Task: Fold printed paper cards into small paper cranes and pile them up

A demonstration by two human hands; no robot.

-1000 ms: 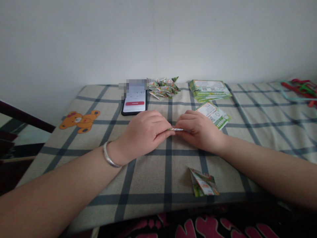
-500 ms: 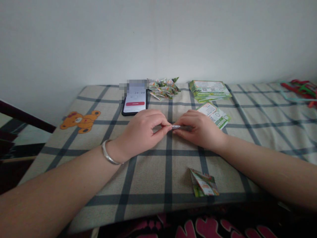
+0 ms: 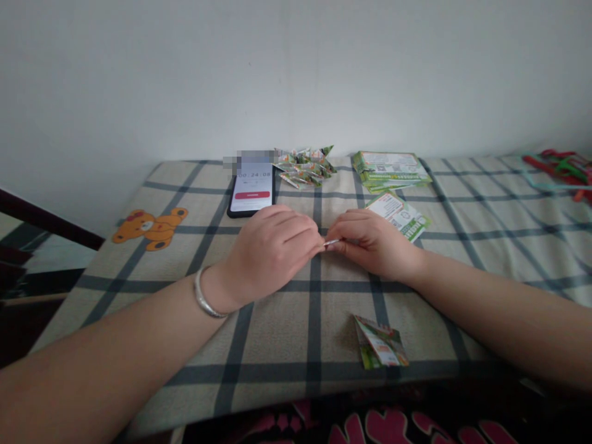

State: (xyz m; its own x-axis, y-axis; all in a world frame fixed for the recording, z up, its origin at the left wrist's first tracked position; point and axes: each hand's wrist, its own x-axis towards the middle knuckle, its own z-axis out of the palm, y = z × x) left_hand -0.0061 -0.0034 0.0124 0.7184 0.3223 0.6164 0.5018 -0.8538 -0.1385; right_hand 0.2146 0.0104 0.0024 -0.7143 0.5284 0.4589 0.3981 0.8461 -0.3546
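Note:
Between my two hands is a small folded piece of paper [image 3: 331, 242], seen nearly edge-on as a thin pale strip. My left hand [image 3: 276, 248], with a silver bangle on its wrist, pinches the strip's left end. The fingers of my right hand [image 3: 370, 242] are closed on its other end, and they hide most of it. Closer to me on the cloth lies a folded printed paper [image 3: 382, 343], partly raised at its crease. Just behind my right hand lie loose green-and-white printed cards [image 3: 402, 214], partly covered by the hand.
A phone [image 3: 252, 188] showing a timer lies behind my left hand. Beside it is a heap of folded paper pieces [image 3: 305, 166]. A stack of printed cards [image 3: 392, 168] sits near the wall. A bear cutout [image 3: 151, 229] is at left; red and green items [image 3: 562, 166] are far right.
My left hand has rolled over and shifted slightly right and down, its fingers now closer to my right hand. The held paper has tilted and shows less of itself.

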